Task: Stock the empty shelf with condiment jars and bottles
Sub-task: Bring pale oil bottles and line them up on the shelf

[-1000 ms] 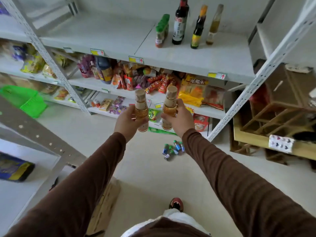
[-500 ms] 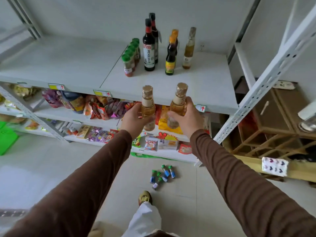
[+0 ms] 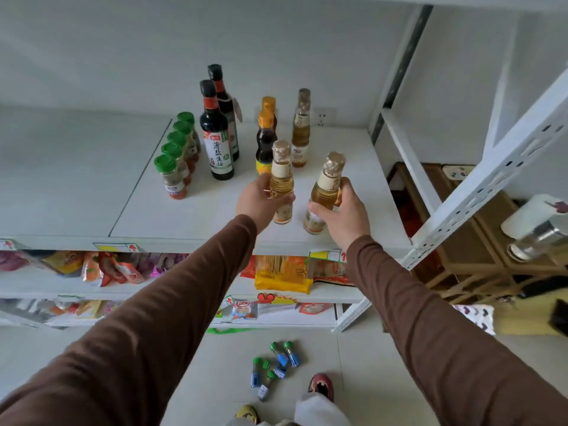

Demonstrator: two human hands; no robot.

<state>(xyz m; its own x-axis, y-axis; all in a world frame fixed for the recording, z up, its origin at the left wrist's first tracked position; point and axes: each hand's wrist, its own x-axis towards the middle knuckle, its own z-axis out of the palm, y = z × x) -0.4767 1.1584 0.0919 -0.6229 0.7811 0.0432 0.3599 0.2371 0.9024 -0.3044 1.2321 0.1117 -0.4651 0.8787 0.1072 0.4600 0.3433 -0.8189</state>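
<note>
Head view: left hand (image 3: 259, 199) and right hand (image 3: 344, 212) each grip a golden bottle above the shelf (image 3: 199, 207); the right bottle (image 3: 324, 192) tilts, so a careless set-down could topple the standing bottles (image 3: 299, 130).

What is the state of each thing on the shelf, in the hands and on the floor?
Left hand: holds an upright pale bottle.
Right hand: holds a tilted pale bottle.
Green-capped jars: upright, in a row on the shelf.
Soy sauce bottles: upright, capped.
Orange-capped bottles: upright.
Small bottles on the floor: lying scattered.
</note>
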